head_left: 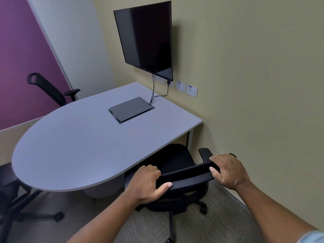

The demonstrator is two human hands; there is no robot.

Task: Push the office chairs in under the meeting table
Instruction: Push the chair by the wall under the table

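The grey, round-ended worktop (84,148) fills the middle, its far end against the beige wall. A black office chair (177,160) stands at its near right edge, seat partly beneath. Both hands grip its backrest top: left hand (149,183) and right hand (226,170), fingers clamped around it. Two more chairs stand at far left (50,88) and near left (10,193).
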